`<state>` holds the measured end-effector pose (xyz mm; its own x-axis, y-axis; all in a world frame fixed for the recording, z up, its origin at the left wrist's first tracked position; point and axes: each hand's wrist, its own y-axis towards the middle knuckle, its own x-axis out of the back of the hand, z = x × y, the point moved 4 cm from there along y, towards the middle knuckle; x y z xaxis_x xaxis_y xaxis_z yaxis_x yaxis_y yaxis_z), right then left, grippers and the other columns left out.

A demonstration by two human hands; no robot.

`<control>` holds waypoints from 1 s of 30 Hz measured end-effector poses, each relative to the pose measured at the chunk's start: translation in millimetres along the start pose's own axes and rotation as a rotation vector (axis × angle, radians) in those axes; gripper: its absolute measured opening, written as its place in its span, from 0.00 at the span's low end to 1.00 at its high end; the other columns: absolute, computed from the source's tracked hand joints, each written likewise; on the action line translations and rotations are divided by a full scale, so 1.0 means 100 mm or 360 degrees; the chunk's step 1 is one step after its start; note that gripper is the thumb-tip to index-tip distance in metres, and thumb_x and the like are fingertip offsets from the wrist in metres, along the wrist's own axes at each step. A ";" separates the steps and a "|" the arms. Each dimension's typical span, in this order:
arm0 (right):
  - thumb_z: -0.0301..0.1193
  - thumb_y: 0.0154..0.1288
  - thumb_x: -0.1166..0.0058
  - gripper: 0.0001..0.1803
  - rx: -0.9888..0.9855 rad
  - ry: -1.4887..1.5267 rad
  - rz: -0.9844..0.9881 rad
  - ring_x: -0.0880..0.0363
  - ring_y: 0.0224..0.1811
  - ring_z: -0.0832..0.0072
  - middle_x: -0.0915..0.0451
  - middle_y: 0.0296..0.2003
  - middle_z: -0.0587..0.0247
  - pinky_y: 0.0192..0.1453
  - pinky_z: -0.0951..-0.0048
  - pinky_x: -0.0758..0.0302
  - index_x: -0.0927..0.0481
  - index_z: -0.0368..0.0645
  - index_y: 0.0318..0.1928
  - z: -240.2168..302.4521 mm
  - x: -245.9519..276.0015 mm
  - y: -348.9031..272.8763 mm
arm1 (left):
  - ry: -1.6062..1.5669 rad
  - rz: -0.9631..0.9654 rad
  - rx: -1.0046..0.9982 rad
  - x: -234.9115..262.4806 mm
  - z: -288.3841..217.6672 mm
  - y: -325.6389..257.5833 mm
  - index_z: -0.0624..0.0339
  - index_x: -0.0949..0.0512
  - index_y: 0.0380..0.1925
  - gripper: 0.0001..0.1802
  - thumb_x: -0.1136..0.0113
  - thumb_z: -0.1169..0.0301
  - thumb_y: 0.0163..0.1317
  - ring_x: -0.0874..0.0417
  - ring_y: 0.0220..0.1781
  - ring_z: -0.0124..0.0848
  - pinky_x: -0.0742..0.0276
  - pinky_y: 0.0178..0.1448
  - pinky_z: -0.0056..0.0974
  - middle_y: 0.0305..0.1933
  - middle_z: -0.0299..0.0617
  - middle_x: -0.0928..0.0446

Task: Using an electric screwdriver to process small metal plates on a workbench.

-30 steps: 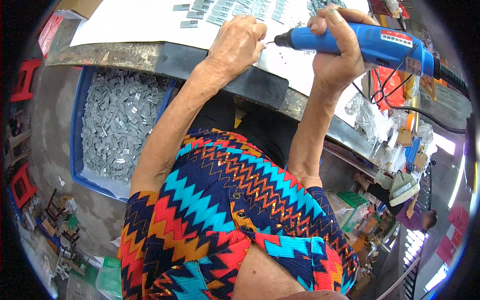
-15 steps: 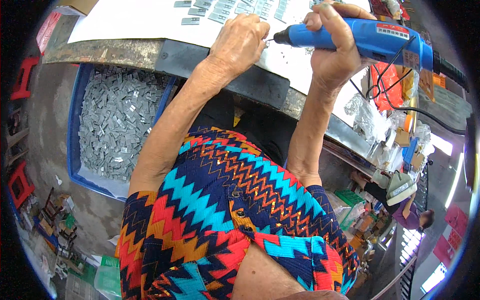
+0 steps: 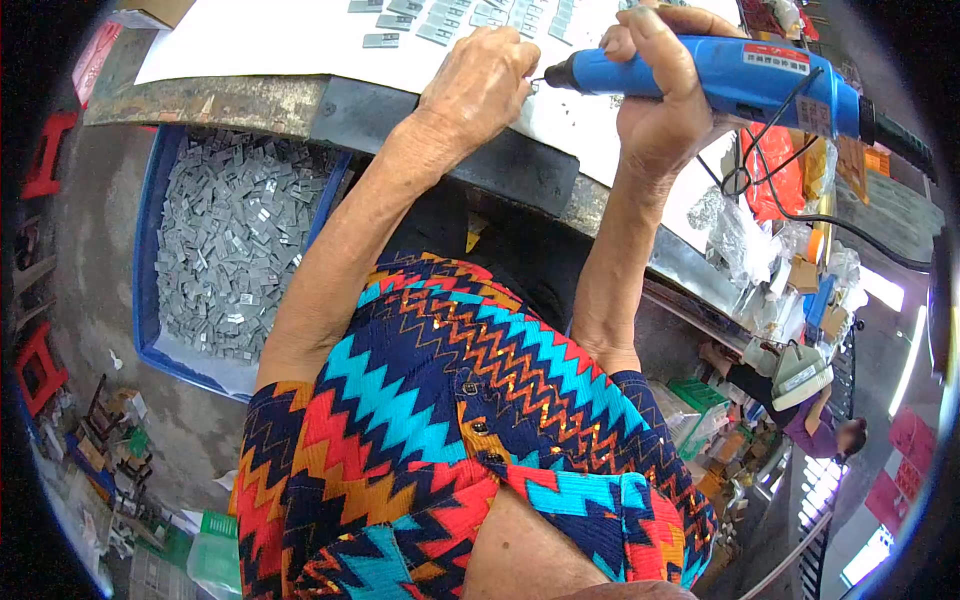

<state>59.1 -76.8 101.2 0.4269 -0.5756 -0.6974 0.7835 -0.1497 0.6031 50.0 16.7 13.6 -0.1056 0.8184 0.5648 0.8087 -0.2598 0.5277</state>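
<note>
My right hand [image 3: 665,85] is wrapped round a blue electric screwdriver [image 3: 715,78], held level with its thin tip pointing left. That tip ends right beside the pinched fingers of my left hand [image 3: 482,85], above the white sheet [image 3: 270,45] on the table. Whatever the left fingers hold is too small and hidden to make out. Just beyond the left hand, small flat grey pieces [image 3: 440,25] lie in rows on the sheet. Some of these carry dark marks or slots.
A blue crate [image 3: 148,250] heaped with small grey pieces [image 3: 235,245] stands below the table's left side. The screwdriver's black cable [image 3: 850,232] loops at the right, near a red plastic bag [image 3: 768,175]. A dark padded strip [image 3: 440,140] covers the table edge. Another person [image 3: 815,425] is at far right.
The screwdriver and my right hand have shifted very slightly left. My left hand stays almost where it was, fingers still pinched.
</note>
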 end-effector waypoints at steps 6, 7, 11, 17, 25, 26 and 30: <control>0.20 0.47 0.46 0.12 0.0086 -0.0148 0.0046 0.28 0.18 0.77 0.27 0.22 0.60 0.25 0.76 0.28 0.31 0.35 0.34 0.01 0.01 -0.02 | -0.0117 0.0056 0.0069 0.01 0.00 0.03 0.66 0.26 0.24 0.06 0.42 0.78 0.44 0.25 0.33 0.44 0.29 0.40 0.42 0.26 0.48 0.28; 0.20 0.47 0.46 0.12 0.0088 -0.0236 0.0067 0.28 0.18 0.77 0.27 0.22 0.60 0.25 0.76 0.28 0.31 0.35 0.34 0.02 0.00 -0.01 | -0.0127 0.0070 0.0080 0.01 0.01 0.04 0.66 0.26 0.24 0.06 0.42 0.78 0.44 0.25 0.32 0.43 0.29 0.39 0.42 0.26 0.48 0.28; 0.17 0.45 0.48 0.12 -0.0088 -0.0171 0.0211 0.30 0.17 0.76 0.28 0.20 0.59 0.23 0.77 0.29 0.33 0.36 0.33 0.01 -0.02 0.02 | -0.0085 0.0117 0.0080 0.01 0.03 0.06 0.67 0.27 0.23 0.05 0.41 0.77 0.45 0.24 0.30 0.42 0.28 0.37 0.41 0.25 0.48 0.28; 0.17 0.44 0.49 0.11 -0.0274 -0.1425 -0.0009 0.31 0.16 0.77 0.28 0.20 0.59 0.21 0.78 0.31 0.34 0.36 0.31 0.11 -0.18 0.01 | -0.0198 0.0214 0.0171 0.02 0.04 0.08 0.66 0.28 0.22 0.07 0.39 0.78 0.43 0.24 0.29 0.40 0.28 0.36 0.40 0.25 0.47 0.27; 0.16 0.43 0.50 0.11 -0.0042 -0.1122 0.0509 0.33 0.15 0.78 0.29 0.19 0.61 0.20 0.79 0.33 0.34 0.38 0.30 -0.03 -0.21 0.09 | -0.0218 0.0163 0.0155 0.03 0.04 0.08 0.66 0.29 0.21 0.08 0.38 0.78 0.42 0.25 0.29 0.41 0.29 0.35 0.41 0.23 0.47 0.29; 0.15 0.43 0.50 0.12 -0.0379 -0.1414 -0.0165 0.33 0.15 0.78 0.29 0.20 0.60 0.20 0.78 0.33 0.34 0.38 0.31 0.04 -0.12 0.03 | -0.0222 0.0153 0.0152 0.03 0.04 0.08 0.66 0.29 0.21 0.08 0.38 0.78 0.42 0.25 0.29 0.41 0.30 0.35 0.41 0.23 0.47 0.29; 0.15 0.43 0.50 0.13 -0.0348 -0.1388 -0.0197 0.34 0.16 0.79 0.29 0.20 0.60 0.20 0.79 0.33 0.34 0.38 0.31 0.01 -0.14 0.03 | -0.0206 0.0156 0.0172 0.04 0.03 0.09 0.65 0.29 0.22 0.09 0.38 0.78 0.41 0.26 0.29 0.42 0.30 0.35 0.41 0.23 0.47 0.29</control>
<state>55.1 -70.2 113.3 -0.0897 -0.9834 -0.1580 0.9074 -0.1461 0.3941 58.1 19.5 18.9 0.0465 0.8530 0.5199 0.8697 -0.2906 0.3990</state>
